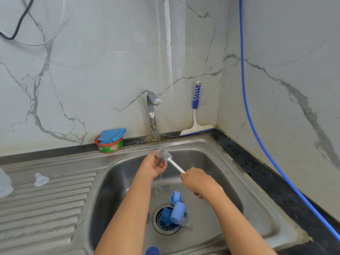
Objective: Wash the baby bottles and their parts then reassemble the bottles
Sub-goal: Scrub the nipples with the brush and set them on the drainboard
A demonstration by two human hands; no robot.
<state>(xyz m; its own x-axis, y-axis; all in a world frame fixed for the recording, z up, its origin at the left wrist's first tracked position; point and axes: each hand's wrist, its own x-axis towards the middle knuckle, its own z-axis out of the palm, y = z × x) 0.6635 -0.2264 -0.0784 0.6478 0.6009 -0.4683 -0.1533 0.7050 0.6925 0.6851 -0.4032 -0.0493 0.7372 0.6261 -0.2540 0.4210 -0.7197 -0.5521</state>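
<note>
My left hand (154,167) holds a small clear bottle part (158,152) under the running tap (153,111). My right hand (197,182) grips the white handle of a bottle brush (170,159), whose grey bristle head touches that part. In the sink bowl (211,162), blue bottle caps (177,208) and a clear part lie over the drain. A clear teat (40,179) lies on the draining board, and a clear bottle (4,184) shows at the left edge. A blue ring (152,250) sits on the sink's front rim.
A red-and-green soap tub (109,145) with a blue cloth on it stands behind the sink. A blue-handled squeegee (196,115) leans in the corner. A blue hose (261,135) runs down the right wall. The ribbed draining board (46,208) lies to the left.
</note>
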